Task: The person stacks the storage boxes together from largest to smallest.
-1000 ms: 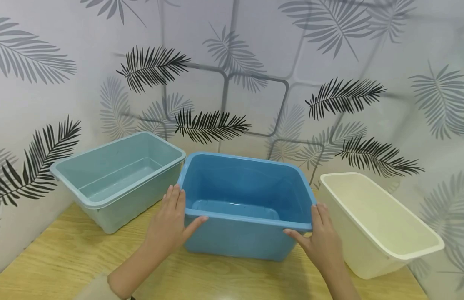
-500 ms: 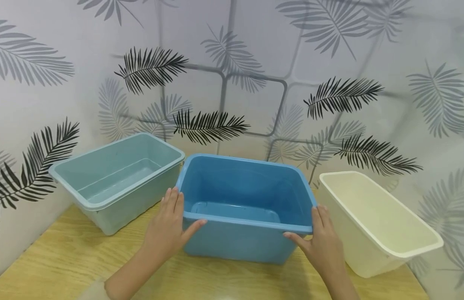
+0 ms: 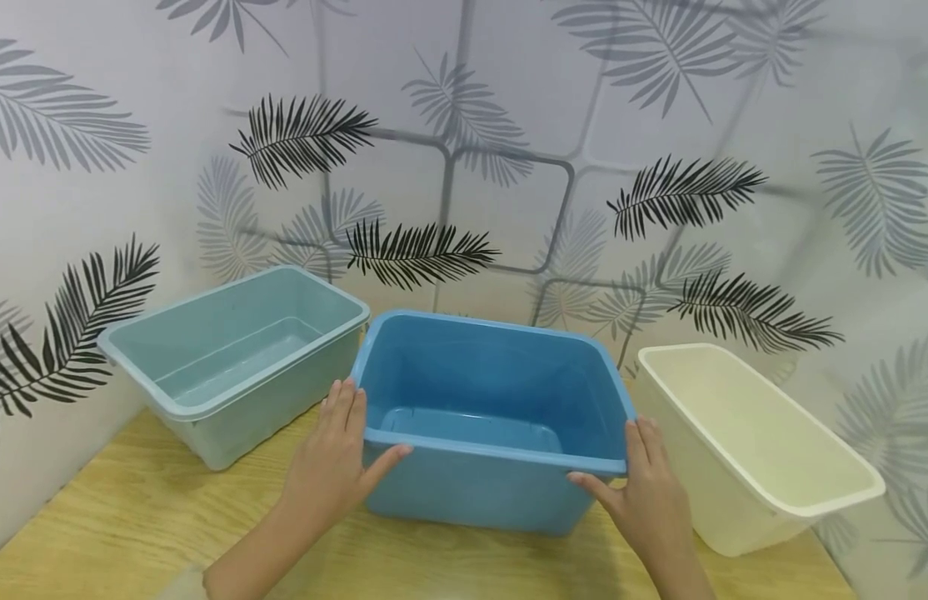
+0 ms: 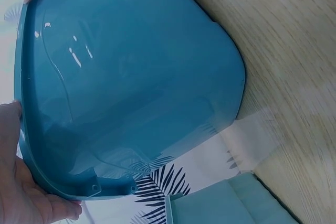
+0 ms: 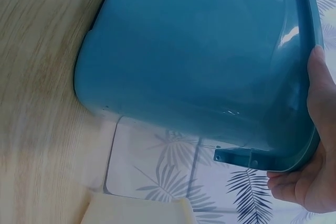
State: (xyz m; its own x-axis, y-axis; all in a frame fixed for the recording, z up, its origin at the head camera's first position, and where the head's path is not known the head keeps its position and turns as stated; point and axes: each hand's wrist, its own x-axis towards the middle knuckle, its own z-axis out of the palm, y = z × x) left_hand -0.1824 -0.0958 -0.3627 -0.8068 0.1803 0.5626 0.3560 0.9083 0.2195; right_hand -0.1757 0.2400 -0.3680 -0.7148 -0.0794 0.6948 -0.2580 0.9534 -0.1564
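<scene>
A blue plastic tub (image 3: 479, 492) stands upright on the wooden table, its inside bare. My left hand (image 3: 331, 458) holds its near left corner, thumb along the front rim and fingers against the left side. At the near right corner my right hand (image 3: 647, 492) holds the rim the same way. In the right wrist view, the fingers of the right hand (image 5: 310, 177) bend in under the rim while the thumb lies along the front. The left wrist view shows the tub's front wall (image 4: 136, 77) and its lower edge at the tabletop.
To the left stands a pale green tub (image 3: 261, 425), angled, close to the blue one. A cream tub (image 3: 719, 492) stands to the right, near the table (image 3: 434, 575) edge. Behind rises a wall (image 3: 509, 100) with leaf-patterned paper.
The blue tub has slid slightly toward me, with both hands still at its near corners. The green and cream tubs keep their places.
</scene>
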